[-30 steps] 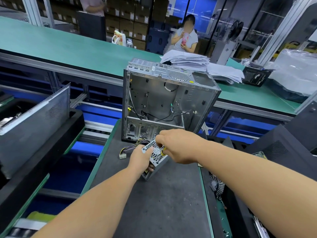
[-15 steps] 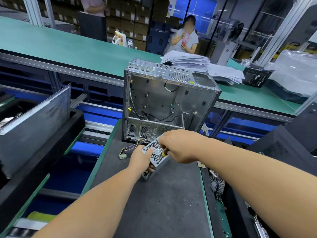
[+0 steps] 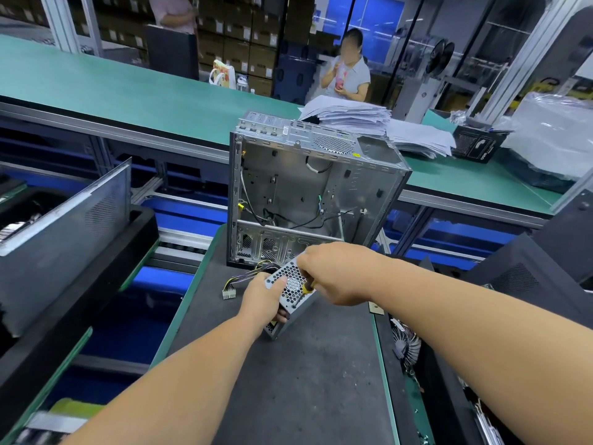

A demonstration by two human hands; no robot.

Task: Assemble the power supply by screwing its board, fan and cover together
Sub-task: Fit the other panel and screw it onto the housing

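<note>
A small metal power supply (image 3: 290, 285) with a perforated grille cover stands tilted on the dark mat (image 3: 305, 380). My left hand (image 3: 264, 295) grips its near left side, thumb on the grille. My right hand (image 3: 337, 273) holds a screwdriver (image 3: 306, 289) with a yellow and black handle; its tip points down at the grille's lower right corner. A bundle of coloured cables with a white connector (image 3: 229, 292) trails from the supply to the left.
An open silver computer case (image 3: 308, 194) stands upright just behind the supply. Black side panels lean at the left (image 3: 64, 226) and right (image 3: 526, 277). Fans (image 3: 407, 345) lie in a bin at the right. Paper stacks (image 3: 369, 123) sit on the green bench behind.
My right hand has shifted slightly right, showing more of the grille and the screwdriver handle. My left hand and the supply stay in place.
</note>
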